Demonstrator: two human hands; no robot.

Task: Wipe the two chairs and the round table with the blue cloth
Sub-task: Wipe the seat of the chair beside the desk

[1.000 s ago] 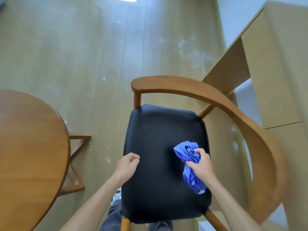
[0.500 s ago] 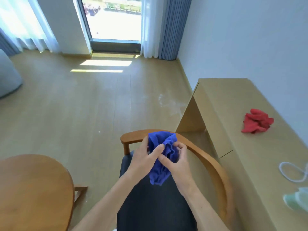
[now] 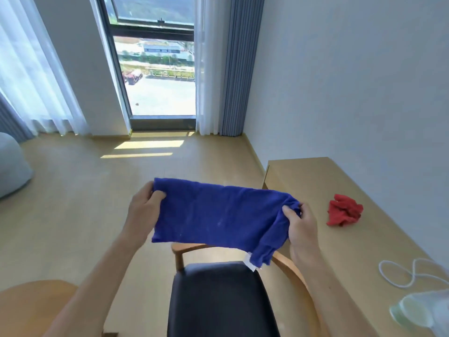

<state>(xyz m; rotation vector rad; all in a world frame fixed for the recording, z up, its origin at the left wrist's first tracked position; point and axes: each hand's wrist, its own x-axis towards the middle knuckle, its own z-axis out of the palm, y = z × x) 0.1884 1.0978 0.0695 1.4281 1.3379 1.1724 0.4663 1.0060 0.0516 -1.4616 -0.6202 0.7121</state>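
I hold the blue cloth (image 3: 218, 215) spread out in the air in front of me, above the chair. My left hand (image 3: 143, 210) grips its left edge and my right hand (image 3: 301, 227) grips its bunched right end. Below the cloth stands a wooden armchair with a black seat (image 3: 218, 300) and a curved wooden backrest (image 3: 289, 266). The edge of the round wooden table (image 3: 31, 310) shows at the bottom left. Only one chair is in view.
A light wooden desk (image 3: 315, 181) runs along the right wall, with a crumpled red cloth (image 3: 343, 214), a white cord (image 3: 403, 273) and a pale green object (image 3: 418, 312) on it. A grey beanbag (image 3: 12, 166) sits at the far left. Window and curtains lie ahead.
The cloth went from being pressed on the black seat by my right hand, to bunched in both hands, to stretched open between them. My view has lifted from the seat toward the window.
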